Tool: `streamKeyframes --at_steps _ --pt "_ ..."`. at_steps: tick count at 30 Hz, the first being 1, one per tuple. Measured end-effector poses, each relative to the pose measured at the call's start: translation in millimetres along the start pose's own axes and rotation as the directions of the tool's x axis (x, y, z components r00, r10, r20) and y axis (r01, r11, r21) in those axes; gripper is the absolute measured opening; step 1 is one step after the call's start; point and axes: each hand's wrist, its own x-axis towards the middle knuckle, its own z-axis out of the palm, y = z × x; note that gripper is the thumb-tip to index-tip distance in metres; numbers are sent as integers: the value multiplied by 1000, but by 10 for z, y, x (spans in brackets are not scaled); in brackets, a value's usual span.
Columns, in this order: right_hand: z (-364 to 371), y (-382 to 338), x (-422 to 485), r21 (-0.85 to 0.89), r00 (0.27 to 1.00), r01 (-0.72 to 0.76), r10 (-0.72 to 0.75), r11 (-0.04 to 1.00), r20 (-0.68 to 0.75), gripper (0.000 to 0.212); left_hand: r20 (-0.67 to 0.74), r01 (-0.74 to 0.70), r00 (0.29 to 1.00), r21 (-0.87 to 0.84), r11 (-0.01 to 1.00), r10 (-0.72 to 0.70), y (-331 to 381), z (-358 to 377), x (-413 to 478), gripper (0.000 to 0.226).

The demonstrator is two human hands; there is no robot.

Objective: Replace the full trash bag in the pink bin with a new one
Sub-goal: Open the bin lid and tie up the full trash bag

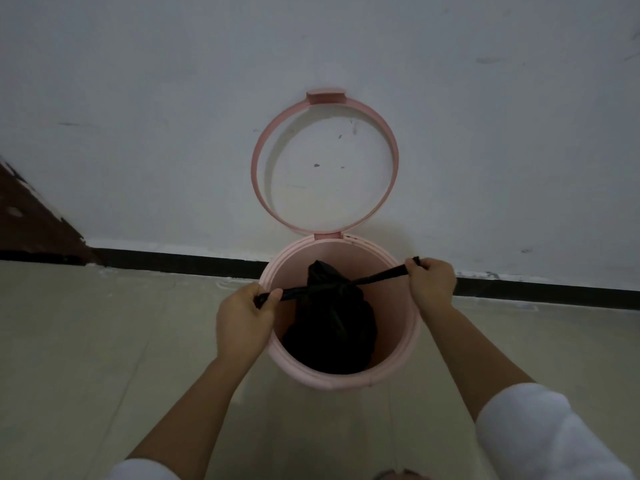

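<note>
Bin (391,372): on the floor (104,341), against the wall (138,133).
Bag (332,327): inside the bin.
Ring lid (256,168): upright behind the bin.
Hands: left hand (242,320) left of the bag, right hand (431,280) right.

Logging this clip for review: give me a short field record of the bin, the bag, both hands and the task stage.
bin: pink bin on the floor by the wall
ring: hinged pink ring flipped up against the wall
bag: black trash bag inside the bin, neck gathered
left hand: left hand closed on one bag end
right hand: right hand closed on the other end
action: ends pulled apart, as if tying a knot
stage: bag not yet lifted out; no new bag visible
</note>
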Motion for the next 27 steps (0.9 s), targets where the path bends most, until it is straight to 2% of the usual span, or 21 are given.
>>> streamKeyframes --at_steps 2,5,13,17,20,23,25,27 --pt "-73 -74 75 11 999 23 -22 1000 -30 22 -20 -32 999 5 999 32 93 -72 56 29" --pt "-200 -124 188 51 995 14 -9 999 -99 20 -76 8 997 -35 999 -11 160 -179 192 30" --pt "-383 189 256 122 970 -156 176 980 -169 27 -19 198 980 -15 980 -198 -125 -207 114 35" --pt "-431 168 279 123 981 -112 129 986 -142 24 -32 218 975 -77 973 -221 -108 -232 164 35" --pt "-456 6 180 118 997 10 0 993 -83 26 -15 158 987 -157 975 -163 8 -322 219 34" --pt "-420 -289 -57 189 988 128 -142 974 58 17 110 34 994 -244 969 -8 326 -377 307 29" --pt "-312 -521 -289 321 948 140 -221 937 230 13 239 -91 961 -205 975 140 597 -347 332 25" --pt "-197 -687 -496 426 888 84 -262 901 378 14 386 -153 894 -217 964 229 846 -302 306 22"
